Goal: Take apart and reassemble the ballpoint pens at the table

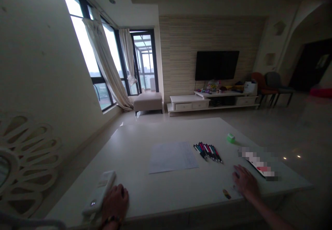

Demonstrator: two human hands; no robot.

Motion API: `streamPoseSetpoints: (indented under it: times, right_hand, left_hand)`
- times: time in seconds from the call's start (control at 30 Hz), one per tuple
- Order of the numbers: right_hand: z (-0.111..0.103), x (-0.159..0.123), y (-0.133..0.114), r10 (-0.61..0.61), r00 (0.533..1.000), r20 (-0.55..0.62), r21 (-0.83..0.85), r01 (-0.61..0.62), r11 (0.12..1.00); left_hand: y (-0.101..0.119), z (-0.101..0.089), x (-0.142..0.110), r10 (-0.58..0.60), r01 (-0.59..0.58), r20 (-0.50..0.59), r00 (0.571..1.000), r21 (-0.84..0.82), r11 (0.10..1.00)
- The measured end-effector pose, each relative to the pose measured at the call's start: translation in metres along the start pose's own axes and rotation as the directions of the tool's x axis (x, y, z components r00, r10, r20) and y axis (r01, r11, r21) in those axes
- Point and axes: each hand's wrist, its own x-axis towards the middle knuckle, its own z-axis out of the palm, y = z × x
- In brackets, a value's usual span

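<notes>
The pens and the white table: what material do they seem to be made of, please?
The pens look like glossy plastic: their coloured barrels shine. The table looks like white laminate or stone, I cannot tell which, with a soft sheen.

Blurred: the packet [258,163], pixelated, near the table's right edge.
Too small: the scrap [226,194] by the near edge; the writing on the paper [172,157].
Hidden: the white device's [100,190] near end, behind the left hand [114,202].
Cut off: the right forearm [269,214], at the bottom edge.
</notes>
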Motion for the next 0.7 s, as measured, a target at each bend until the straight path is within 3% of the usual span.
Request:
streamPoseSetpoints:
  times: [0.43, 0.7]
  right_hand:
    - [0.0015, -0.0005, 0.0029, -0.029, 0.999, -0.018, 0.021, 0.03, 0.999]
    - [0.0045, 0.0007, 0.0054, -0.054, 0.998, -0.035, 0.014, 0.055, 0.998]
  left_hand:
    - [0.002, -0.0025, -0.0009, -0.031, 0.032, 0.027, 0.999, -0.018, 0.999]
    - [-0.0001, 0.0033, -0.0003, -0.024, 0.024, -0.01, 1.0, -0.026, 0.999]
